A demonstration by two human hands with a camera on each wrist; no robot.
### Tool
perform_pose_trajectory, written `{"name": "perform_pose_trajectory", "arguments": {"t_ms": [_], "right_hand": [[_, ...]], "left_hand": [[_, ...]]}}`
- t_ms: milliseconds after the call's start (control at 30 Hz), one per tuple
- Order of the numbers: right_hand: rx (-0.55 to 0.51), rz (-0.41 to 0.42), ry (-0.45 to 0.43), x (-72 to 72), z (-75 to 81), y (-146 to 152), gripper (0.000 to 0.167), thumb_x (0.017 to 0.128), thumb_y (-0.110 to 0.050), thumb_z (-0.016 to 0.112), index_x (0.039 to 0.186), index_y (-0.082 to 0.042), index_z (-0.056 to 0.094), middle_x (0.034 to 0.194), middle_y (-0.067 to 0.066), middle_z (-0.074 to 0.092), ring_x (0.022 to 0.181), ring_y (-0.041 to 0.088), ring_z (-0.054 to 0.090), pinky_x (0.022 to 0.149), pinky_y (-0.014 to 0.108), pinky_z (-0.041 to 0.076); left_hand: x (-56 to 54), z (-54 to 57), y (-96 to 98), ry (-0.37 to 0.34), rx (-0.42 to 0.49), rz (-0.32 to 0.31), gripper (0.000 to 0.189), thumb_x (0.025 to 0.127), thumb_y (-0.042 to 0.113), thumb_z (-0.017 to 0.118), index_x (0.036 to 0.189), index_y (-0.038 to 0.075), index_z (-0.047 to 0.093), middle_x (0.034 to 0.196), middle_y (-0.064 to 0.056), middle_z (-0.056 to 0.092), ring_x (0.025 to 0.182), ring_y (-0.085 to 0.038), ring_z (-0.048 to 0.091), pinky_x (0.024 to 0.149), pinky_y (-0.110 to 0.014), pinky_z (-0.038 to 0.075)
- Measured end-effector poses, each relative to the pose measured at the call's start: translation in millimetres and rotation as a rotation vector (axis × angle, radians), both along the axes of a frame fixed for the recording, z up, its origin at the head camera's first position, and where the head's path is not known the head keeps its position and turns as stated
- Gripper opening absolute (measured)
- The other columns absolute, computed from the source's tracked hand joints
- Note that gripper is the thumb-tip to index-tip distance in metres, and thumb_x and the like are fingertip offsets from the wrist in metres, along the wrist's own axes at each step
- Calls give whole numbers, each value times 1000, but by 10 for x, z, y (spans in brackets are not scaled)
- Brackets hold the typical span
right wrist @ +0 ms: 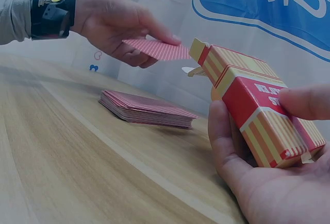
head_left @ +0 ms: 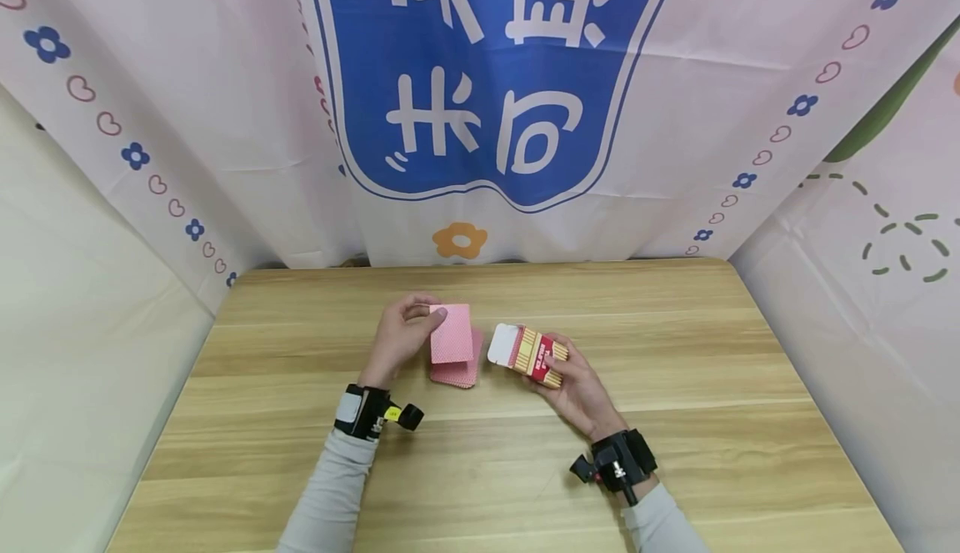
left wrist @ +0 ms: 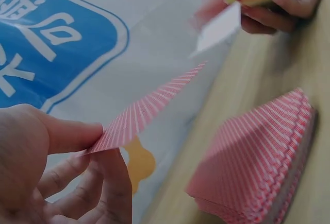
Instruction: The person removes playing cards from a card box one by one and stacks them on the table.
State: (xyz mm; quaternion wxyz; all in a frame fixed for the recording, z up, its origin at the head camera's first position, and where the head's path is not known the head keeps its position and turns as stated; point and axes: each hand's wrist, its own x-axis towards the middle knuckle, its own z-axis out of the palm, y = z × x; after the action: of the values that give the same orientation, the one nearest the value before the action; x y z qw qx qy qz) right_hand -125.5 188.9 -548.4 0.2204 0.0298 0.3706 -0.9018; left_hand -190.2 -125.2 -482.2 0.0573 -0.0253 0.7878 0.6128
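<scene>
My left hand (head_left: 402, 332) pinches a pink-backed playing card (head_left: 451, 334) between thumb and fingers, raised above the table. Below it lies a stack of playing cards (right wrist: 147, 112), its edges slightly uneven, apart from the held card in the wrist views. A red and yellow striped card box (head_left: 537, 354) sits in the grip of my right hand (head_left: 581, 390), with the thumb on its printed face. The box's white flap (head_left: 503, 344) stands open toward the cards. Whether anything is inside the box is hidden.
The wooden table (head_left: 720, 419) reaches back to a white cloth (head_left: 675, 136) with a blue printed sign. Pale cloth walls (head_left: 67, 328) stand at the left and right sides. Each wrist wears a black strap with a small camera (head_left: 410, 416).
</scene>
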Motion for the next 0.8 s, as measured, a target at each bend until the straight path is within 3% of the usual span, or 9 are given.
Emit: {"name": "perform_pose_trajectory", "arguments": {"t_ms": [300,467,800], "right_hand": [[8,-3,-3,1,9,-1,41,109,-2,47,144,-23,47,156,14,43,130,26,64,108,41,56],[8,-1,6,5,6,-4,43,110,-2,47,147,-22,45,154,12,45,130,26,64,108,41,56],[3,-9,-4,3,5,-6,41,110,-2,46,145,-23,46,154,14,45,130,26,64,107,41,56]], "left_hand": [[10,-131,85,69,-174,-43,26,100,27,76,118,10,78,112,-13,81,115,-34,74,102,-51,57],[5,-204,134,73,-216,-44,23,99,26,78,115,11,79,108,-10,82,110,-30,77,100,-49,59],[8,-294,211,109,-316,-18,19,98,26,79,112,13,81,116,-11,76,102,-27,74,88,-44,60]]}}
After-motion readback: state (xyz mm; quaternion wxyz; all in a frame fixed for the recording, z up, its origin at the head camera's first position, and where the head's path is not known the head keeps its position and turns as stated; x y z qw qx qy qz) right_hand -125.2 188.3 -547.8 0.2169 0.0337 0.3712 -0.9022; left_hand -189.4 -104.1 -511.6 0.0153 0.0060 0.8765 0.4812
